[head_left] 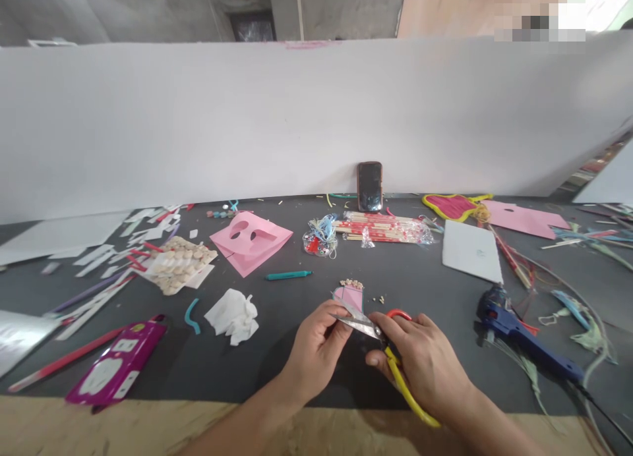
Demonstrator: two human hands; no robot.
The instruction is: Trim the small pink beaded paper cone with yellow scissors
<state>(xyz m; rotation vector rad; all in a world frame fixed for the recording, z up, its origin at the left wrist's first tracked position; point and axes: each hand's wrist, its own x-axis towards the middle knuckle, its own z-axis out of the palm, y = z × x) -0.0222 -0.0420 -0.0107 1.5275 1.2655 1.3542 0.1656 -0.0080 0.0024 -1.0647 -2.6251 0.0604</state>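
The right hand point(428, 362) grips a pair of scissors point(368, 327) by red and yellow handles, blades parted and pointing left, above a dark table point(198, 373). The left hand point(315, 347) is curled, its thumb and forefinger right at the blade tips; whether they pinch anything is impossible to tell.

Just beyond the fingers, partly hidden by the blades, a small pink card point(355, 299) with a dark green edge lies on the table, a row of pale bits point(352, 283) along its far end. A few loose crumbs point(380, 300) sit just to its right.

Farther out, a teal pen point(289, 275) lies near a folded pink paper point(251, 245) with cut-out holes, while a crumpled white tissue point(231, 316) rests to the left of the hands. A phone point(370, 187) stands upright against a long white board point(277, 113), behind wrapped sticks point(386, 228) and a clear bag point(321, 237) of blue strands.

At right, a blue glue gun point(529, 344) lies on its side near a white pad point(471, 252). At left, a purple packet point(119, 364) lies near the table's front edge, and a sheet of beige pieces point(180, 265) sits among white paper strips point(96, 265).
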